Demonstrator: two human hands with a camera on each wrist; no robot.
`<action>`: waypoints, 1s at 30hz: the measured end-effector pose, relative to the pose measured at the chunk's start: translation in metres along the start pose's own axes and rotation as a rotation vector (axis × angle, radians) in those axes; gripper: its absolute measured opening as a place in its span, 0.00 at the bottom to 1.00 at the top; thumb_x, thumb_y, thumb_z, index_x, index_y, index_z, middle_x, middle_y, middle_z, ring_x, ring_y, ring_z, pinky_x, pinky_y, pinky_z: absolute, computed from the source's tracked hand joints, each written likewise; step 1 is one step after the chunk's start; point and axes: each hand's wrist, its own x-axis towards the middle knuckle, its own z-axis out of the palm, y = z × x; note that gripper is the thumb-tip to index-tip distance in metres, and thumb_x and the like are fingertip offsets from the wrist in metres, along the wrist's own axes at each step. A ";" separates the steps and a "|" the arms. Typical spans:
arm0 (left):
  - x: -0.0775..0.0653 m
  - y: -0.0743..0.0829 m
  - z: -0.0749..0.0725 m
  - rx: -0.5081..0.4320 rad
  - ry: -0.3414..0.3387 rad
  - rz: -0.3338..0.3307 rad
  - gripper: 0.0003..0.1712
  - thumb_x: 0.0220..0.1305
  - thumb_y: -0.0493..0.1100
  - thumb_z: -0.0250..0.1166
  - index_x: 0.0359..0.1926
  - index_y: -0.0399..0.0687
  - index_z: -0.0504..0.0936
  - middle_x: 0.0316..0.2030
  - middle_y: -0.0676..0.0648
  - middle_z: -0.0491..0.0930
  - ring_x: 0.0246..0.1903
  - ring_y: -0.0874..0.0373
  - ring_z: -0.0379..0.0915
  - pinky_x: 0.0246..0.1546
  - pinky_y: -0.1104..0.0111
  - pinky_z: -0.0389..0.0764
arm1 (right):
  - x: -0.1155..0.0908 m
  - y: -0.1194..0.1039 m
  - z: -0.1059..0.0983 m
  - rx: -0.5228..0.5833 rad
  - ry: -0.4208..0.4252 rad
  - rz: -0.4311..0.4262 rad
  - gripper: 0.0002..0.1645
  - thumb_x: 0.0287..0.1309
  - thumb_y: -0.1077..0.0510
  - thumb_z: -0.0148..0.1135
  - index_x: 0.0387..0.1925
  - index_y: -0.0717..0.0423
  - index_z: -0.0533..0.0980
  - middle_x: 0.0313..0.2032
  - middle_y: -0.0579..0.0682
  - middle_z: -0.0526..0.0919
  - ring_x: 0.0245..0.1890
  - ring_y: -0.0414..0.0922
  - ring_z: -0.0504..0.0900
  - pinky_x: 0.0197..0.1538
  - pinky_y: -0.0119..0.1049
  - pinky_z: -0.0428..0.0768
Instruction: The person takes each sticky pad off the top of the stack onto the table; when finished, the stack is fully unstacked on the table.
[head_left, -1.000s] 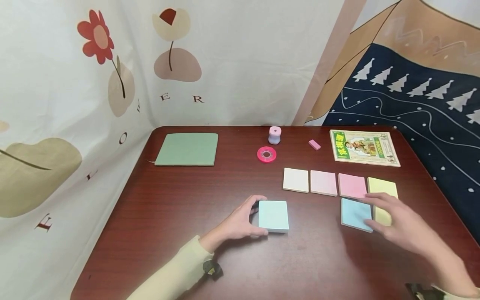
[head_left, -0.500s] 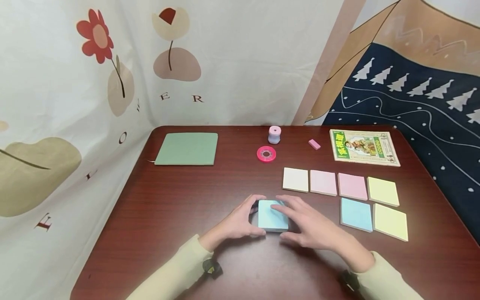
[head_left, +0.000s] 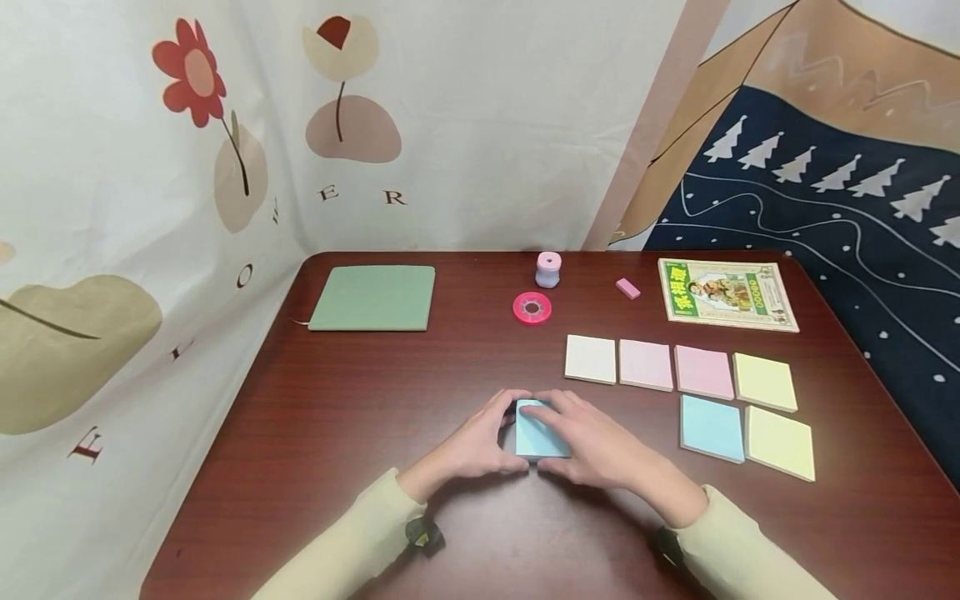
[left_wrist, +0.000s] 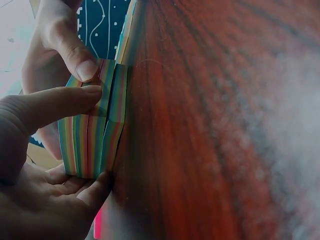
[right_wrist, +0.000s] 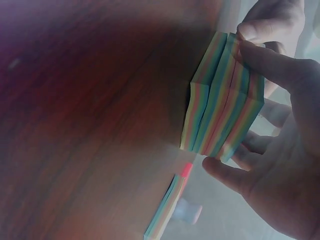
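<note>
A stack of square sticky note pads (head_left: 542, 438) with a light blue top lies on the table between my hands. Its striped, multicoloured edges (left_wrist: 86, 142) show several pads, not quite flush at the bottom layer. My left hand (head_left: 480, 443) holds the stack from the left, thumb on the near side and fingers on the far side. From the right, my right hand (head_left: 600, 442) grips it the same way, one finger lying over the top. The two thumbs nearly meet at the near side, and the right hand covers the stack's right part in the head view.
To the right lie white (head_left: 590, 359), pale pink (head_left: 646, 365), pink (head_left: 704, 372), blue (head_left: 712, 428) and yellow pads (head_left: 780, 443). Behind stand a green notebook (head_left: 372, 298), a pink ring (head_left: 532, 308), a spool (head_left: 548, 270), a pink eraser (head_left: 627, 288) and a printed booklet (head_left: 727, 295).
My right hand has come left from beside the blue and yellow pads to the stack and closed in on its right side. The stack's top looks bluer. The left hand has stayed put.
</note>
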 end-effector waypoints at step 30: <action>0.000 0.005 0.001 0.063 -0.002 -0.059 0.51 0.42 0.31 0.78 0.67 0.43 0.63 0.59 0.49 0.68 0.61 0.57 0.67 0.62 0.70 0.69 | -0.074 0.064 -0.039 -0.119 0.082 0.199 0.40 0.30 0.55 0.82 0.52 0.56 0.78 0.48 0.51 0.78 0.44 0.49 0.78 0.46 0.48 0.78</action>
